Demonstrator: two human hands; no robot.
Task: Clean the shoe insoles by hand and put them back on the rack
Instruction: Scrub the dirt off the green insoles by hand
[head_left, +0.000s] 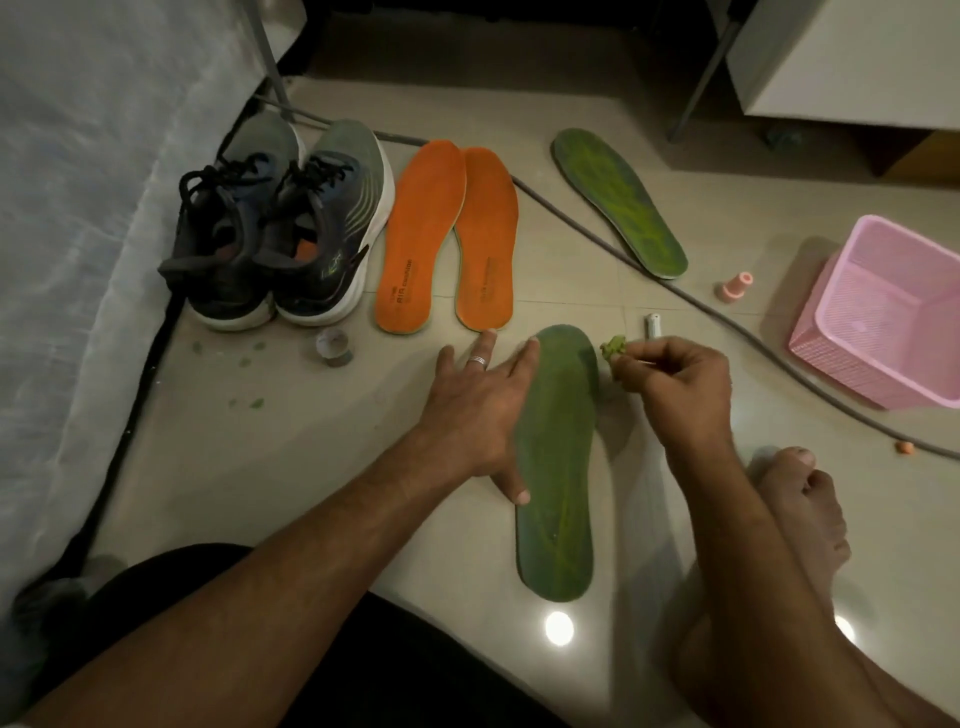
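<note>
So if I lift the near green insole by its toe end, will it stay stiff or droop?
The near green insole looks thin and flat, so it would probably droop. It seems light; the left hand resting flat on it likely stops it sliding on the glossy floor.

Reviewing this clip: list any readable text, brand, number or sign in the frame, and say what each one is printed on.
"AIR" followed by a word too blurred to read: heel of the left orange insole, running along its length.
Similar print on the heel of the right orange insole: too blurred to read.
A pale marking on the side of the right sneaker: not legible.
No text shows on the two green insoles.
</note>
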